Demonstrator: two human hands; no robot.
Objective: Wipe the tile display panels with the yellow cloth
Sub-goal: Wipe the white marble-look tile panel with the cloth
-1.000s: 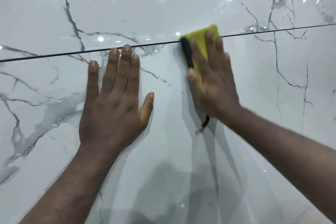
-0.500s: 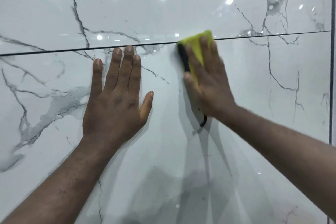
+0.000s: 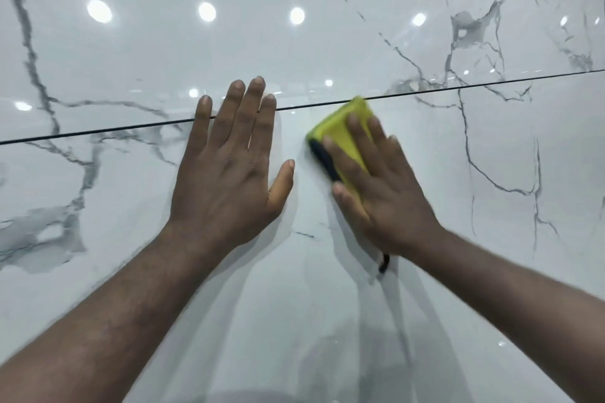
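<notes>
A glossy white marble-look tile panel with grey veins fills the view. A thin dark joint runs across it and splits an upper panel from the lower one. My right hand lies flat with straight fingers on a folded yellow cloth with a black edge, pressing it against the lower panel just under the joint. A black loop of the cloth hangs out below the wrist. My left hand rests flat on the panel to the left, its fingertips crossing the joint.
Round ceiling lights reflect as bright spots in the upper panel. Dark reflections of my arms show on the lower panel.
My view has shifted, so the joint and both hands sit lower in the frame. My left hand now reaches over the joint, and the two hands are closer together. The cloth stays under the right hand.
</notes>
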